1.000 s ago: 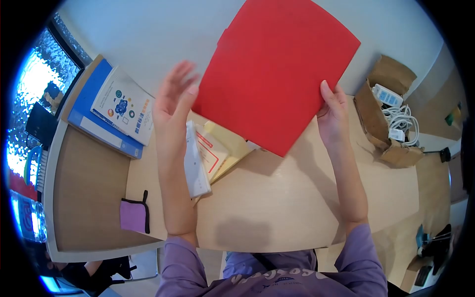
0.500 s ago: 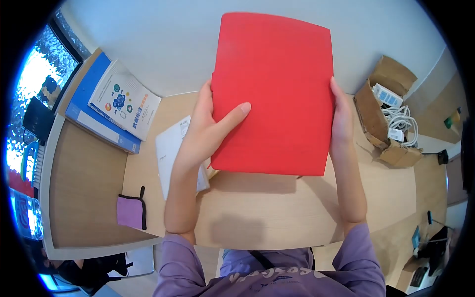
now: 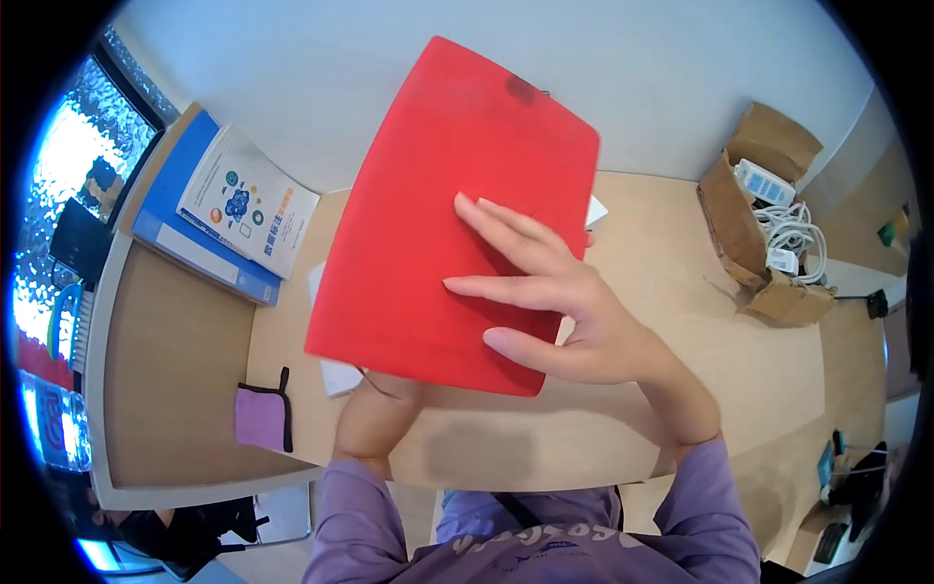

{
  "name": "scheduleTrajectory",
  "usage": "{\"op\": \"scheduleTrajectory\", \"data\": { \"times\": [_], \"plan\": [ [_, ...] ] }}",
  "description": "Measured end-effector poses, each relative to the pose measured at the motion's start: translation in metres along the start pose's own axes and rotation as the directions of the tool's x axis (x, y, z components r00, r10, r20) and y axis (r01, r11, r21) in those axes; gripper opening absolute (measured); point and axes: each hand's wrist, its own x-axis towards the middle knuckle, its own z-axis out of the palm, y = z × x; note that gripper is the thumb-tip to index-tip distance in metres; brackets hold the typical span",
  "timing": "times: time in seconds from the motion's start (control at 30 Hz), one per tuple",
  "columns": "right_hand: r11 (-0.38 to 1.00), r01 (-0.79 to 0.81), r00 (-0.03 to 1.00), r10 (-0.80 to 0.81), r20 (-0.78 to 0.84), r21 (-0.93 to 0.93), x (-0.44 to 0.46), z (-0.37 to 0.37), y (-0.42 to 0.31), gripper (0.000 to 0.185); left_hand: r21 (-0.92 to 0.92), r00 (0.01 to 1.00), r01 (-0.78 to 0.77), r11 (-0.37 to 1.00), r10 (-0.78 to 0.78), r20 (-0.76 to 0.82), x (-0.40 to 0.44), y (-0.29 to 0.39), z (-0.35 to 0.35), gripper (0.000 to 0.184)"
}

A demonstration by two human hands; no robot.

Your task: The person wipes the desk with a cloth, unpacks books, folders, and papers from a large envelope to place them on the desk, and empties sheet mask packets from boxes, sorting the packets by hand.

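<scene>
A red-covered notebook (image 3: 418, 195) is held tilted above the desk, with a dark smudge near its upper right edge. A thin dark ribbon or cord (image 3: 381, 383) hangs at its bottom edge. My left hand is mostly hidden behind the notebook and supports it from beneath; its forearm (image 3: 375, 419) comes up from below. Over the cover, my right hand (image 3: 555, 302) lies with fingers spread, at or very near the surface. A white flat item (image 3: 341, 378) on the desk is partly covered by the notebook.
A blue binder (image 3: 185, 234) and a white printed book (image 3: 248, 209) lean at the left partition. A purple pouch (image 3: 263, 417) lies on the desk (image 3: 623, 428). On the right stands an open cardboard box (image 3: 730, 229) holding white cables (image 3: 793, 234) and a power strip (image 3: 766, 183).
The notebook has turned and shifted left and down. My right hand has left its right edge and spread over the cover. My left hand has gone from the front to behind it.
</scene>
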Motion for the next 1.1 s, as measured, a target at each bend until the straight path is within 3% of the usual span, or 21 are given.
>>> {"op": "scheduleTrajectory", "data": {
  "times": [0.13, 0.23, 0.33, 0.5, 0.7, 0.83, 0.93, 0.97, 1.0, 1.03, 1.1],
  "plan": [
    [0.919, 0.001, 0.997, 0.027, 0.066, -0.394, -0.001, 0.002, -0.012, 0.041, -0.179, 0.998, -0.041, 0.983, 0.033, -0.050, 0.000, 0.002, 0.003, 0.073],
    [0.894, 0.007, 0.999, 0.014, 0.042, -0.447, 0.000, 0.001, -0.006, 0.041, -0.353, 0.997, -0.068, 0.933, 0.048, -0.067, 0.001, 0.008, -0.004, 0.074],
    [0.885, -0.043, 0.999, 0.050, 0.004, -0.464, -0.001, 0.000, -0.001, 0.047, -0.540, 0.996, -0.083, 0.837, 0.060, -0.060, 0.003, 0.015, -0.014, 0.074],
    [0.873, -0.016, 0.998, -0.016, -0.060, -0.487, 0.000, 0.000, 0.008, 0.044, -0.764, 0.994, -0.060, 0.643, 0.110, 0.014, 0.001, 0.027, -0.032, 0.075],
    [0.887, -0.065, 0.997, 0.034, -0.075, -0.457, -0.002, 0.004, 0.019, 0.049, -0.898, 0.971, 0.059, 0.436, 0.183, 0.152, -0.001, 0.029, -0.056, 0.075],
    [0.899, -0.118, 0.990, 0.075, -0.119, -0.421, -0.003, 0.006, 0.023, 0.047, -0.944, 0.935, 0.204, 0.260, 0.234, 0.266, 0.007, -0.012, -0.121, 0.077],
    [0.909, -0.129, 0.986, 0.074, -0.151, -0.397, -0.004, 0.005, 0.027, 0.047, -0.907, 0.897, 0.127, 0.403, 0.344, 0.278, 0.016, -0.034, -0.178, 0.076],
    [0.912, -0.133, 0.984, 0.075, -0.161, -0.389, -0.004, 0.005, 0.028, 0.047, -0.893, 0.980, -0.075, 0.444, 0.197, 0.016, 0.014, -0.037, -0.189, 0.073],
    [0.908, -0.139, 0.983, 0.079, -0.164, -0.396, -0.004, 0.005, 0.028, 0.047, -0.820, 0.963, -0.256, 0.512, 0.059, -0.264, 0.012, -0.034, -0.192, 0.070],
    [0.905, -0.145, 0.982, 0.084, -0.168, -0.401, -0.004, 0.005, 0.029, 0.047, -0.695, 0.845, -0.397, 0.599, -0.056, -0.531, 0.010, -0.031, -0.195, 0.067],
    [0.903, -0.149, 0.982, 0.087, -0.168, -0.404, -0.004, 0.006, 0.030, 0.048, -0.710, 0.705, -0.565, 0.419, -0.201, -0.680, 0.003, -0.017, -0.197, 0.053]
  ]
}}
